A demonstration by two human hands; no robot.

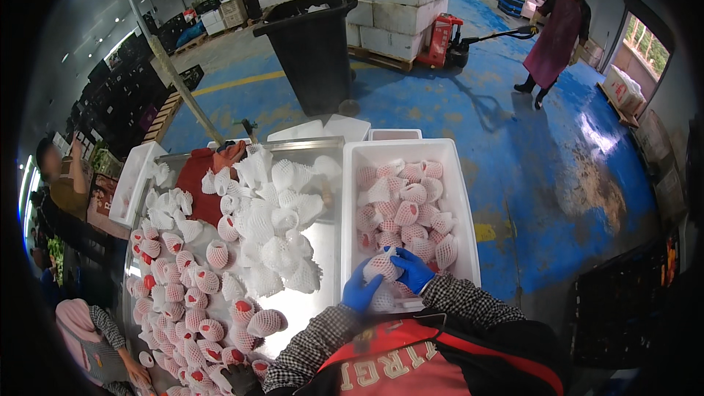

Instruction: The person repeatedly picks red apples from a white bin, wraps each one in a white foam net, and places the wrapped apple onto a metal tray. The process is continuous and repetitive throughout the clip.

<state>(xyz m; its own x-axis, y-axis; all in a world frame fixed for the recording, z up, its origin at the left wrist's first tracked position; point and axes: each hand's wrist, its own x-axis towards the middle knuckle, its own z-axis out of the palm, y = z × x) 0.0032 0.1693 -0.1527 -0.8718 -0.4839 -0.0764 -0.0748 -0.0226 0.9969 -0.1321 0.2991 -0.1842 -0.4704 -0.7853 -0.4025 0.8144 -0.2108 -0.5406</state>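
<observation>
My left hand [361, 288], in a blue glove, holds a round red item in a white foam net [383, 268] from the left. My right hand [413, 270], also blue-gloved, grips the net's upper right side. Both are above the near end of a white foam box [463, 220], which holds many net-wrapped red items [407, 213]. To the left, a metal table [328, 231] bears a heap of empty white foam nets [286, 220] and a spread of net-wrapped red items [207, 281]. A dark red cloth [197, 179] lies at the table's far side.
A black wheeled bin [308, 49] stands beyond the table. Behind it are stacked white boxes [396, 19] on a pallet, with a red pallet jack [441, 41] and a person in an apron. Other people are at the left; a dark-gloved hand [241, 378] reaches among the wrapped items.
</observation>
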